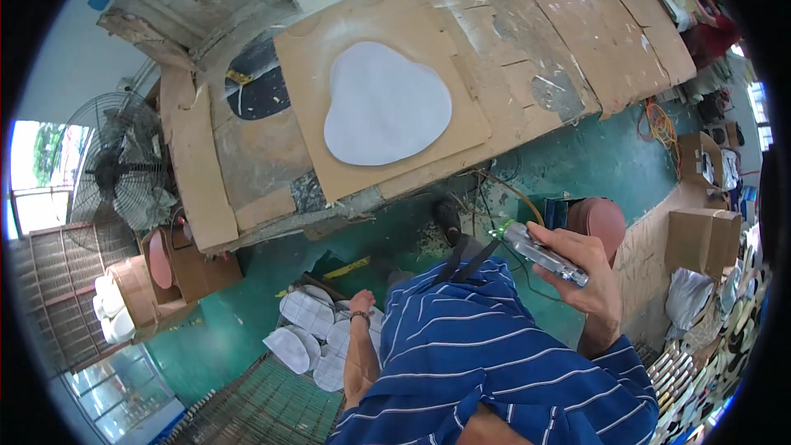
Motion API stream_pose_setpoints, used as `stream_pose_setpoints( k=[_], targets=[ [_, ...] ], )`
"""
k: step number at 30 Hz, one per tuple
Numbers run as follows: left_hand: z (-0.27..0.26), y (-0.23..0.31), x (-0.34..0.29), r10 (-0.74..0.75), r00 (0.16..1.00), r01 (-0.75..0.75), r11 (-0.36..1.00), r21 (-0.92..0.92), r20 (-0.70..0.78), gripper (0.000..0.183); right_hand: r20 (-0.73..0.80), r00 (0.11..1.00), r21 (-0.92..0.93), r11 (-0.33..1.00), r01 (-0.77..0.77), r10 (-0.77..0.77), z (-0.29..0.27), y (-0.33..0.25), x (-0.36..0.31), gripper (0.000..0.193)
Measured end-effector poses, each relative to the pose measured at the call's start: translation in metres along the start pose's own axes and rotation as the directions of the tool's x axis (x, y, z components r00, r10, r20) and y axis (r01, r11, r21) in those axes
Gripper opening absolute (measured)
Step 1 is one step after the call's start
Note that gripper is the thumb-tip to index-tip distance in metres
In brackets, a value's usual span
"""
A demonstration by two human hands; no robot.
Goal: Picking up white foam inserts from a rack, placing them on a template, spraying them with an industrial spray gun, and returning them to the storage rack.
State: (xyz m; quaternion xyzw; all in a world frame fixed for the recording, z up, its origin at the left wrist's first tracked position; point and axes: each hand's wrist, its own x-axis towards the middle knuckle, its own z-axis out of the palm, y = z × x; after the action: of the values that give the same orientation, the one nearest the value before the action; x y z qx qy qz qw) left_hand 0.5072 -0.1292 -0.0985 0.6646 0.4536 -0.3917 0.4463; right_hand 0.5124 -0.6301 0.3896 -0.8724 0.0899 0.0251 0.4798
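Grey-white sheet piece (pixel 387 105), rounded three-lobed outline, lies flat on a brown board (pixel 313 49) near the middle of the workbench (pixel 577 25). Its edges look clean all round, and no hand is on it or near it. Board sits square on the bench, its near corner close to the bench's front edge.

Right hand (pixel 589 276): raised in front of the body, well short of the bench, fingers wrapped around a small metallic hand tool (pixel 544 254) with a green light at its forward tip. Grip is closed and firm. The tool points towards the bench but touches nothing.

Left hand (pixel 361 303): lowered beside the body, reaching down to a stack of pale cut pieces (pixel 317 334) on the green floor (pixel 231 321), just behind a woven mat or basket. Whether the fingers are closed on a piece or only resting there I cannot tell; the hand is seen edge-on and small.

Progress, judged from layout: several pieces of similar pale material already lie stacked on the floor, which suggests a good share is finished. One piece is on the board, apparently shaped. With the tool held clear and the other hand at the stack, work reads as between pieces, not mid-cut.

Surroundings: standing fan (pixel 115 173) off the bench's left end; cardboard boxes (pixel 700 235) to the right.
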Motion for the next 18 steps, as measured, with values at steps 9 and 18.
stream_pose_setpoints(
  k=[9,18],
  targets=[
    [0.003,0.023,-0.014,0.05,0.996,-0.06,0.989,-0.138,-0.081,0.035,-0.063,0.981,-0.019,0.983,0.183,-0.184,0.021,-0.005,0.062,0.067],
    [-0.008,-0.031,0.03,0.468,0.869,-0.489,0.86,0.141,0.161,0.017,-0.295,0.936,-0.082,0.981,0.174,-0.19,0.023,0.009,0.082,0.057]
  ],
)
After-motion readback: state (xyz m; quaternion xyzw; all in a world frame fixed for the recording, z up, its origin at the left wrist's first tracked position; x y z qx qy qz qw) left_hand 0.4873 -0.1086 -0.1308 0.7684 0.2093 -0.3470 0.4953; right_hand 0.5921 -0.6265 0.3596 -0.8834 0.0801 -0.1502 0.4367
